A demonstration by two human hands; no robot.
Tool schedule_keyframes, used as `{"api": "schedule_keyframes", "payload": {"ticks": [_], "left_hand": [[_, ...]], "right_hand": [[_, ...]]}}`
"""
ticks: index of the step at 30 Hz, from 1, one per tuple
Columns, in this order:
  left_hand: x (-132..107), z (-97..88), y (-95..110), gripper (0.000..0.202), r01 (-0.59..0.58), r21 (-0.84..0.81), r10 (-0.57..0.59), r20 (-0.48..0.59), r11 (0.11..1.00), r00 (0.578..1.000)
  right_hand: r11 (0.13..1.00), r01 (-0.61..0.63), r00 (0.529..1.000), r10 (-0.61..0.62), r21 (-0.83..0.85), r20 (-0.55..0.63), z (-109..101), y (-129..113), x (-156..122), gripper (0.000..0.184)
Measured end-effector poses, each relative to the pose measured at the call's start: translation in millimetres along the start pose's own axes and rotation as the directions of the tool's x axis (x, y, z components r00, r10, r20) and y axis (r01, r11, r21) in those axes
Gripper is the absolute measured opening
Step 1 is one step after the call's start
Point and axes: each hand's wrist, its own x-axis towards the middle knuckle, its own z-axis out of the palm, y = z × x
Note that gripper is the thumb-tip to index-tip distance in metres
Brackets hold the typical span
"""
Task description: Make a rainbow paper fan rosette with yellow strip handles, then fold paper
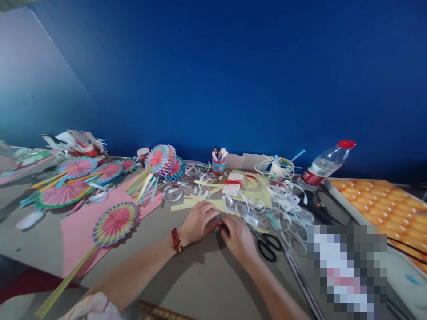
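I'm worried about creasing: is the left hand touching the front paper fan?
Apart. The head view shows grey table and pink paper lying between the left hand and the front paper fan.

left hand (200,222), right hand (238,235) close together, grey desk (200,280) | left: round pleated pink-yellow paper fan (115,224) | right: black-handled scissors (269,245)

In the centre, the curled left hand (199,221) and right hand (240,238) hide whatever may be between them. A pixelated block (347,271) at lower right masks what is beneath; the orange-patterned panel (392,202) runs off the right edge.
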Motion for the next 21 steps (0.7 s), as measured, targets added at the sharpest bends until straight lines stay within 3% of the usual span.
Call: {"api": "schedule_keyframes", "payload": {"ticks": [3, 10, 17, 21], "left_hand": [[-0.6, 9.2, 4.3, 0.026, -0.045, -0.175, 0.046, 0.001, 0.984, 0.999], [-1.1, 7.2, 3.5, 0.024, -0.02, -0.296, 0.006, -0.048, 0.955, 0.999], [1.9, -2.6, -9.7, 0.029, 0.064, -0.291, -0.138, -0.24, 0.954, 0.961], [-0.2, -0.7, -6.3, 0.025, -0.004, -0.309, -0.072, -0.235, 0.951, 0.969]], "right_hand": [[1.0, 0.0, 0.999, 0.0, 0.004, -0.048, -2.7, 1.9, 0.8, 0.017], [0.997, 0.043, 0.992, -0.036, 0.061, -0.124, -1.5, 4.1, 2.0, 0.014], [0.992, 0.031, 0.979, -0.006, 0.121, -0.204, 0.9, 6.6, 1.4, 0.022], [0.996, 0.055, 0.978, -0.039, 0.077, -0.206, 6.4, 8.1, -0.5, 0.025]]}}
